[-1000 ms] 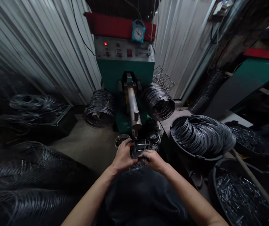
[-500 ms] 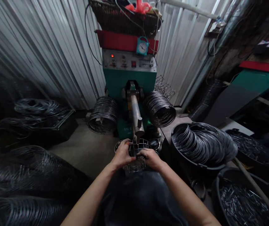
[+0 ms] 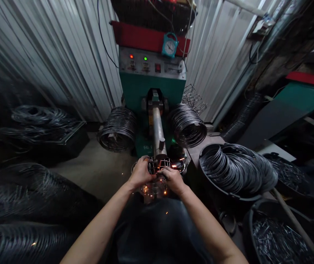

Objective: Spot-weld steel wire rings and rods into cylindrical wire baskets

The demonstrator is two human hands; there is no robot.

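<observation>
My left hand (image 3: 139,173) and my right hand (image 3: 172,179) both grip a small round wire basket (image 3: 157,185) from either side. The basket sits under the metal arm (image 3: 158,132) of a green welding machine (image 3: 152,88). Orange sparks fly around the basket and over the floor beneath it. A green lamp and a red lamp glow on the machine's grey control panel (image 3: 151,66). My fingers are curled round the basket's wires.
Coils of wire rings hang left (image 3: 117,129) and right (image 3: 187,125) of the arm. A black tub of wire rings (image 3: 235,169) stands at right, with tubs of short wire pieces (image 3: 279,234) nearer. Heaps of dark wire (image 3: 27,198) lie at left. A small blue clock (image 3: 169,46) sits on the machine.
Sparks have appeared at the basket and the green lamp has lit. The basket and both hands have moved up under the arm's tip.
</observation>
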